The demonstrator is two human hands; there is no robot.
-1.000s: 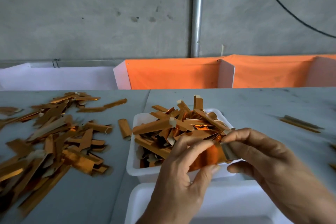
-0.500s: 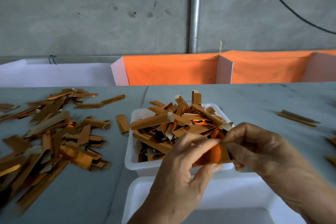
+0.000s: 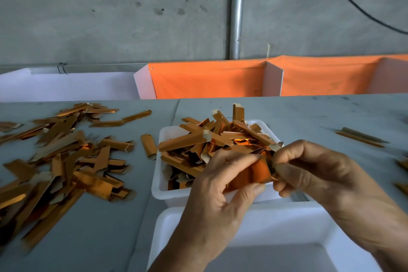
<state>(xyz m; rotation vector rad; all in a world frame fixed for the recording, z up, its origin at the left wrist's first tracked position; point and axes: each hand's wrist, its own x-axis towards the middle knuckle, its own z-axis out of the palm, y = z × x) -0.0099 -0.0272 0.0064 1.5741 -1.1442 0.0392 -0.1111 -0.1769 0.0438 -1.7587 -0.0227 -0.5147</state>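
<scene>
Both hands hold one shiny copper-orange card piece (image 3: 257,172) above the near edge of a white tub (image 3: 162,161). My left hand (image 3: 217,196) grips the piece between thumb and curled fingers. At the piece's right end, my right hand (image 3: 313,172) pinches its flap with the fingertips. The tub is heaped with several folded copper-orange card pieces (image 3: 212,139). Most of the held piece is hidden behind my left fingers.
A loose spread of flat copper card strips (image 3: 66,161) covers the grey table on the left. A second white tub (image 3: 260,227) sits right under my hands. A few strips (image 3: 362,137) lie at far right. Orange-and-white dividers (image 3: 209,79) line the table's back edge.
My right fingers have worked along the piece's right end, folding it in; the visible orange part is shorter. Both hands stayed over the tub's near edge.
</scene>
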